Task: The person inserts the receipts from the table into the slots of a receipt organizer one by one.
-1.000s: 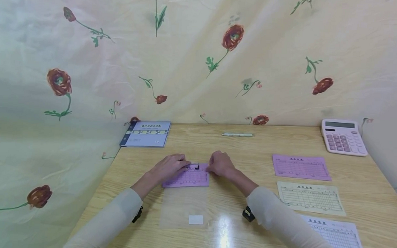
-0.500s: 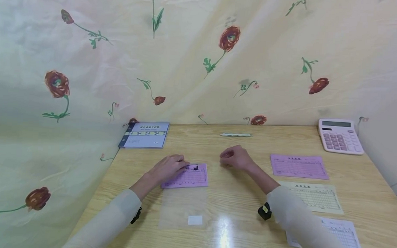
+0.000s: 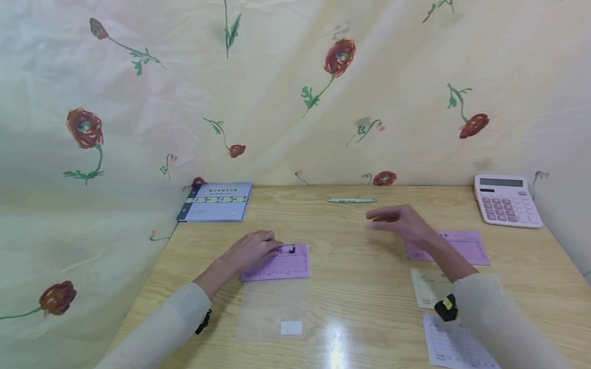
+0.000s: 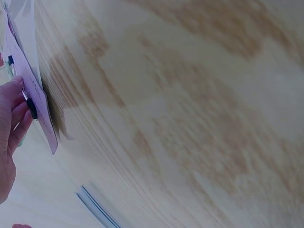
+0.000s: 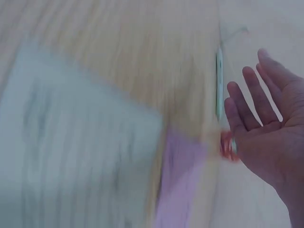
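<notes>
My left hand (image 3: 250,251) grips the top of a small clear clipboard (image 3: 270,310) at its metal clip. A purple printed form (image 3: 284,265) lies under that clip, and a white label (image 3: 291,328) shows lower on the board. The left wrist view shows the fingers closed about the clip (image 4: 29,105), whose ends are black, beside the purple form (image 4: 43,111). My right hand (image 3: 398,219) hangs over the table left of a second purple form (image 3: 463,247), fingers extended and holding nothing. In the right wrist view its palm (image 5: 273,126) is visible with fingers spread.
Below the second purple form lie a pale green form (image 3: 424,289) and a white-blue form (image 3: 459,346), partly under the right arm. A pen (image 3: 351,200) lies at the back. A blue-covered book (image 3: 217,203) is back left, a calculator (image 3: 508,200) back right.
My right hand has let go of the purple form's right edge and moved right and up toward the loose forms, its fingers straightening. My left hand has stayed at the clip.
</notes>
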Available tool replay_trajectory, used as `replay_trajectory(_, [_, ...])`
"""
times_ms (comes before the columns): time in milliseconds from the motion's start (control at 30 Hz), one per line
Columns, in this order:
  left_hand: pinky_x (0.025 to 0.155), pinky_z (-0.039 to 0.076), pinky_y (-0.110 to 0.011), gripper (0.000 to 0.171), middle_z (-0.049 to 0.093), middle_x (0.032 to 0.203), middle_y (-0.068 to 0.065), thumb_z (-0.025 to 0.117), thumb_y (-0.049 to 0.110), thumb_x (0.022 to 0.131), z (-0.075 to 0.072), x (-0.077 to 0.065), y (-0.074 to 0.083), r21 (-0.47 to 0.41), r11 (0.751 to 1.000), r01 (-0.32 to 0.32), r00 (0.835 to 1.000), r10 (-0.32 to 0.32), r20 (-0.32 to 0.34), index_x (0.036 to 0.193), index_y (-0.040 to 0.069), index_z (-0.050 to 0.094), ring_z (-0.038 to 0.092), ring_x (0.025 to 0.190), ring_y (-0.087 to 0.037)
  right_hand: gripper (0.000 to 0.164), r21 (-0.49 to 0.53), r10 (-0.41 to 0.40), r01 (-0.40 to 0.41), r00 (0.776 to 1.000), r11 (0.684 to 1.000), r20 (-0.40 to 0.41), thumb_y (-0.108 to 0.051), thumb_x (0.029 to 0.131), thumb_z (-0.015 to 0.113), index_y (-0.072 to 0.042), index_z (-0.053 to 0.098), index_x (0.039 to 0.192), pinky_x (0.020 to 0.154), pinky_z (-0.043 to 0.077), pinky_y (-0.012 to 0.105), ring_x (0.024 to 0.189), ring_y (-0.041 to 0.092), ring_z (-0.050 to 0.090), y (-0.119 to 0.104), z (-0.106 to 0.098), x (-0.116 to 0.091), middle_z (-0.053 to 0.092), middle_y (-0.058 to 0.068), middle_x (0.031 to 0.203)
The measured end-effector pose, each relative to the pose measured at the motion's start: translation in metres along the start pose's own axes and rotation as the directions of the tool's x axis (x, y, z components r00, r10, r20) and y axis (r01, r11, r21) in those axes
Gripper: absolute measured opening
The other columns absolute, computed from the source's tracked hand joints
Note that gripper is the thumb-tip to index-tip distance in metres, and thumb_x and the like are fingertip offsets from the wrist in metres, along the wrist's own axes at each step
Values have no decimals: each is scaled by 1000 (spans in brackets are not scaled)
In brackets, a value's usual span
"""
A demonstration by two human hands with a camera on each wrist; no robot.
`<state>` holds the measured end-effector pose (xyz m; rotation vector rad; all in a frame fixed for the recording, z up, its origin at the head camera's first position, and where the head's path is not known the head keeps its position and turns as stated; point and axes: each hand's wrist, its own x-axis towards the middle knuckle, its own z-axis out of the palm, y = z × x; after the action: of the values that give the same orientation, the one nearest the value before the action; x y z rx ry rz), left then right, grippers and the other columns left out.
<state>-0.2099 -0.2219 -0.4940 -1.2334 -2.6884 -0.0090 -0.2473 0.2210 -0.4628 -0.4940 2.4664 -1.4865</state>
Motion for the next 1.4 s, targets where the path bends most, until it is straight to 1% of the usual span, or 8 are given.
replay_trajectory(133, [71,54,-17,24,67,100,2,74,21,103,0,0,1,-13,1000,-2,1000,2,-6,125,11,79,59,81,-6,46,-94,12,-14,1000,995,-16,-26,104,72,-2,64,143,98,53,23,130,39,61,10,-36,-15,64,20,144])
replay_trajectory(333, [74,56,-20,24,68,102,1,73,20,104,-1,1,0,-33,999,7,1000,-7,7,125,10,78,62,84,-8,56,-225,107,-122,991,967,-76,-36,106,68,-2,58,149,109,47,59,135,47,54,30,-83,-42,57,26,149])
replay_trajectory(500, [74,56,-20,25,68,103,1,73,21,103,-1,1,0,-34,999,15,1000,-14,22,125,11,78,63,85,-8,63,-278,183,-215,974,936,-136,-41,106,67,0,54,152,101,47,59,135,53,51,52,-113,-65,50,33,152])
replay_trajectory(667, [73,56,-20,24,69,102,0,75,20,103,-2,1,1,-47,999,15,1000,-14,18,125,10,79,62,83,-9,66,-297,203,-244,966,923,-162,-37,106,68,7,50,151,99,47,63,131,58,48,71,-128,-82,43,40,151])
replay_trajectory(800, [72,55,-20,24,68,101,0,74,19,103,-1,1,1,-55,998,15,1000,-14,13,124,10,79,61,82,-8,65,-311,190,-239,965,920,-181,-35,105,70,9,50,150,92,52,45,128,57,49,85,-134,-91,46,40,149])
replay_trajectory(967, [68,52,-18,23,67,98,1,75,19,102,-2,1,1,-50,999,6,1000,-6,-1,123,10,79,57,77,-6,61,-328,173,-231,965,916,-198,-29,103,74,7,54,147,78,45,18,122,48,54,97,-135,-96,56,35,143])
replay_trajectory(1133, [63,47,-16,23,64,94,3,75,21,102,-2,1,0,-35,999,-6,1000,6,-7,123,10,80,50,74,-5,56,-345,165,-229,965,910,-205,-24,102,75,8,58,144,73,46,15,111,39,56,104,-134,-98,63,32,135])
replay_trajectory(1400, [64,48,-17,24,64,94,3,76,20,102,-1,1,0,-39,999,-11,1000,10,-18,123,10,80,50,74,-5,46,-389,169,-240,964,889,-208,-16,100,77,9,64,136,67,47,24,98,33,55,110,-133,-98,65,25,118])
